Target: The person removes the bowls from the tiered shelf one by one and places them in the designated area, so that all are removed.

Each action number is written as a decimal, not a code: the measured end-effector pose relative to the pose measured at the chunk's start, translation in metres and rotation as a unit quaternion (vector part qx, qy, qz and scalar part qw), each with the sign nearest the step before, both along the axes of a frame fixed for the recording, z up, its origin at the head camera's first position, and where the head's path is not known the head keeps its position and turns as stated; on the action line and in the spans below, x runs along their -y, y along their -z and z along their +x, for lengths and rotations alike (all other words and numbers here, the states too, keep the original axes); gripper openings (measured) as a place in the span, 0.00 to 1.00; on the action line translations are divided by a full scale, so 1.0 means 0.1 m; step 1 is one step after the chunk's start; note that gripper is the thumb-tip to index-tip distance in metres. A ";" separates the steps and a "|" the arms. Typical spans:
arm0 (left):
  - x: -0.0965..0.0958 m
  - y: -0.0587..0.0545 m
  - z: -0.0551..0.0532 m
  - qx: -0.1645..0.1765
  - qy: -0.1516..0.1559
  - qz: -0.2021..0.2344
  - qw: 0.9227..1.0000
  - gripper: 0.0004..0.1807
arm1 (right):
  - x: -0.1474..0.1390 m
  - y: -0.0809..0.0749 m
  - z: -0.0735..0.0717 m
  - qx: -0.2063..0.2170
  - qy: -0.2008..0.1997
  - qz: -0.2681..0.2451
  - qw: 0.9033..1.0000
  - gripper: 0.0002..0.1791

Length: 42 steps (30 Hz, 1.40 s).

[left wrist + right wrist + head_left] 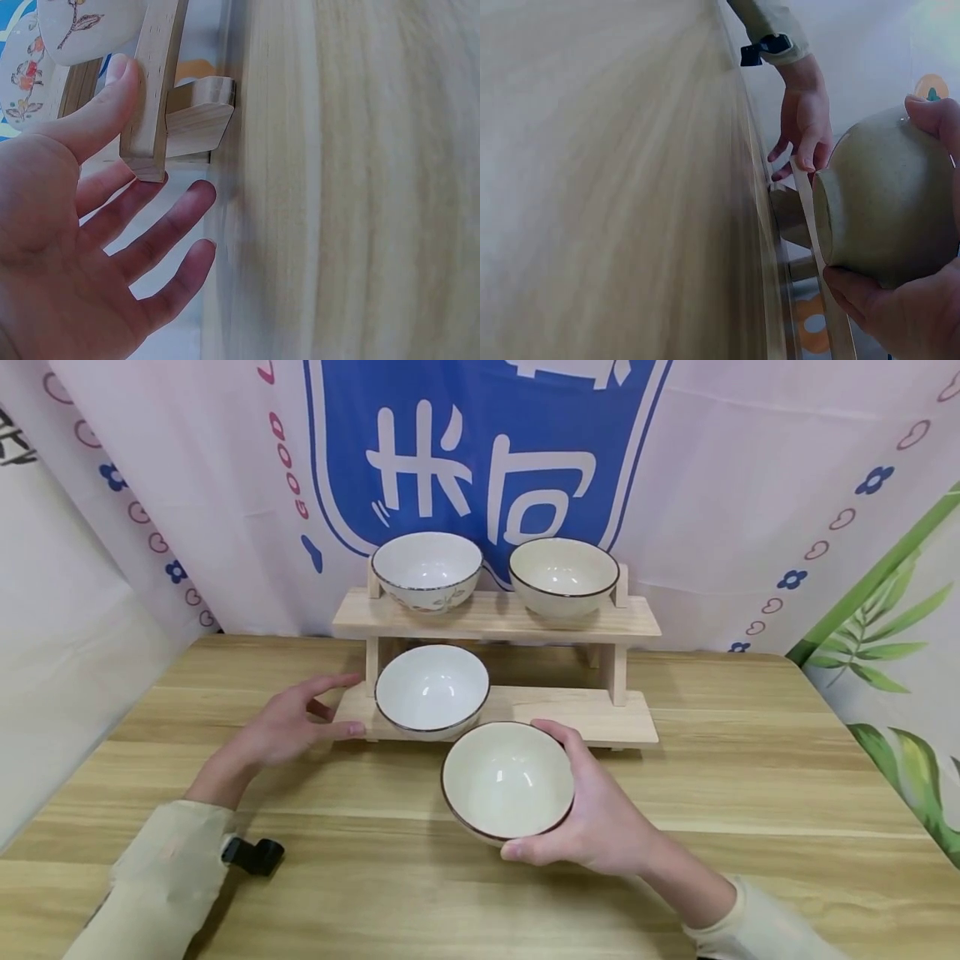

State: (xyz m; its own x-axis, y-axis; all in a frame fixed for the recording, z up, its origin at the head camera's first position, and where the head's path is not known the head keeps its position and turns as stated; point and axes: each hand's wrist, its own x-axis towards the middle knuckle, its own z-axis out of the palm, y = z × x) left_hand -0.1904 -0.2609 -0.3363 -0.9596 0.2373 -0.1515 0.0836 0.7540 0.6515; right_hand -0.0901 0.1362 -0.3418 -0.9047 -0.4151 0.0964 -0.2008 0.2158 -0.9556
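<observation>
- The held bowl [504,783] is pinched in the right grip [600,822], with thumb and fingers set against opposite sides of its wall; it is carried just left of that grip, in front of the lower shelf [570,714].
- A slip is the plainest risk: the wall is smooth and rounded, and support is given by one grip alone. If the pinch is slackened, the bowl could be dropped onto the surface [360,893] below.
- The white bowl [431,689] is placed on the same shelf, between the two grips. Its rim could be struck if the held bowl is brought in too far to the left; the rims are overlapped in the head view, so whether any gap is left cannot be told.
- The shelf's front edge could be caught by the foot of the held bowl if it is advanced too low, and fingers of the right grip might be trapped there.
- The left grip [288,722] is spread, nothing being held; its thumb is laid at the shelf's left end, seemingly lightly, though the pressure cannot be judged.
- If that end is pushed hard, the wooden stand [617,672] might be shifted, and the patterned bowl [427,568] and cream bowl [564,575], set beyond both grips on the upper shelf [491,622], could be jolted.
</observation>
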 end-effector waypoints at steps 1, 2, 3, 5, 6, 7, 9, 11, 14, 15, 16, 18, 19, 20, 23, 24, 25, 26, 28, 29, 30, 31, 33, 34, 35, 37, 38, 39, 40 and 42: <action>0.00 0.00 0.00 0.000 0.000 0.000 1.000 0.49 | 0.02 0.00 0.01 0.004 -0.005 -0.003 1.000 0.68; 0.00 0.00 0.00 0.001 -0.001 0.001 1.000 0.48 | 0.03 0.00 0.01 0.009 -0.010 -0.007 1.000 0.68; 0.00 0.00 0.00 0.001 -0.002 0.001 1.000 0.48 | 0.05 0.00 0.01 0.012 -0.016 -0.012 1.000 0.68; 0.00 -0.01 0.00 0.001 -0.003 0.001 1.000 0.48 | 0.08 0.00 0.02 0.021 -0.023 -0.019 0.999 0.68; 0.00 -0.01 0.00 0.000 -0.002 0.001 1.000 0.48 | 0.10 0.00 0.03 0.025 -0.026 -0.022 0.999 0.68; -0.01 -0.01 -0.01 0.000 -0.002 0.002 1.000 0.48 | 0.13 0.00 0.03 0.029 -0.029 -0.028 0.999 0.68; -0.01 -0.01 -0.01 -0.002 -0.002 0.003 1.000 0.48 | 0.17 0.01 0.04 0.037 -0.035 -0.038 0.998 0.68; -0.02 0.00 -0.01 -0.002 0.000 0.006 1.000 0.48 | 0.23 0.01 0.05 0.045 -0.039 -0.044 0.997 0.68; -0.03 0.00 -0.01 -0.003 0.001 0.013 1.000 0.47 | 0.32 0.02 0.07 0.054 -0.046 -0.046 0.996 0.68; -0.03 0.00 0.00 -0.004 0.001 0.014 1.000 0.47 | 0.35 0.02 0.07 0.055 -0.048 -0.043 0.996 0.68; -0.03 0.00 0.00 -0.004 0.001 0.015 1.000 0.47 | 0.38 0.02 0.07 0.057 -0.051 -0.042 0.996 0.68; -0.03 0.00 0.00 -0.006 0.002 0.015 1.000 0.47 | 0.43 0.03 0.08 0.059 -0.056 -0.039 0.996 0.68; -0.03 0.00 0.00 -0.006 0.002 0.015 1.000 0.47 | 0.46 0.03 0.08 0.061 -0.058 -0.037 0.996 0.68; -0.02 0.00 0.00 -0.007 0.002 0.014 1.000 0.46 | 0.48 0.04 0.09 0.061 -0.059 -0.032 0.996 0.69; -0.02 0.00 0.00 -0.009 0.003 0.011 1.000 0.47 | 0.55 0.05 0.09 0.068 -0.057 -0.022 0.996 0.69; -0.02 0.00 0.00 -0.009 0.003 0.011 1.000 0.47 | 0.57 0.06 0.09 0.071 -0.056 -0.020 0.996 0.70; -0.02 0.00 0.00 -0.010 0.004 0.011 1.000 0.46 | 0.59 0.06 0.09 0.074 -0.055 -0.017 0.996 0.70; -0.02 0.00 0.00 -0.011 0.004 0.011 1.000 0.46 | 0.61 0.06 0.09 0.077 -0.056 -0.018 0.995 0.70; -0.02 0.00 0.01 -0.014 0.007 0.012 1.000 0.46 | 0.65 0.07 0.08 0.081 -0.058 -0.019 0.995 0.70; -0.01 0.00 0.01 -0.014 0.007 0.013 1.000 0.46 | 0.68 0.07 0.08 0.081 -0.061 -0.020 0.995 0.70; -0.01 0.00 0.01 -0.014 0.007 0.013 1.000 0.46 | 0.70 0.07 0.07 0.082 -0.063 -0.021 0.994 0.70; -0.01 0.01 0.01 -0.014 0.007 0.013 1.000 0.46 | 0.73 0.07 0.07 0.085 -0.064 -0.022 0.994 0.70; 0.00 0.01 0.02 -0.015 0.007 0.012 1.000 0.46 | 0.78 0.08 0.07 0.088 -0.067 -0.021 0.994 0.70; 0.00 0.01 0.02 -0.015 0.006 0.011 1.000 0.46 | 0.80 0.08 0.07 0.090 -0.069 -0.021 0.993 0.69; 0.00 0.01 0.02 -0.014 0.005 0.011 1.000 0.46 | 0.83 0.08 0.06 0.092 -0.070 -0.019 0.993 0.69; 0.01 0.01 0.01 -0.015 0.005 0.011 1.000 0.46 | 0.87 0.08 0.07 0.095 -0.072 -0.015 0.993 0.69; 0.01 0.01 0.02 -0.016 0.005 0.011 1.000 0.46 | 0.90 0.08 0.07 0.095 -0.073 -0.012 0.993 0.69; 0.00 0.01 0.02 -0.015 0.005 0.011 1.000 0.46 | 0.92 0.08 0.07 0.096 -0.074 -0.011 0.993 0.69; 0.00 0.01 0.02 -0.014 0.004 0.012 1.000 0.46 | 0.94 0.08 0.06 0.096 -0.075 -0.009 0.992 0.68; 0.00 0.00 0.02 -0.013 0.003 0.012 1.000 0.46 | 0.98 0.08 0.06 0.097 -0.076 -0.005 0.992 0.68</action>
State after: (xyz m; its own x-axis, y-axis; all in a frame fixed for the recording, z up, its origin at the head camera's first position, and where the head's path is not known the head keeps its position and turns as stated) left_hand -0.1880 -0.2607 -0.3367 -0.9617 0.2459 -0.1209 0.1045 0.7371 0.6676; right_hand -0.0839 0.0381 -0.3499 -0.8335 -0.5482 -0.0688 -0.0425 0.1878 -0.9813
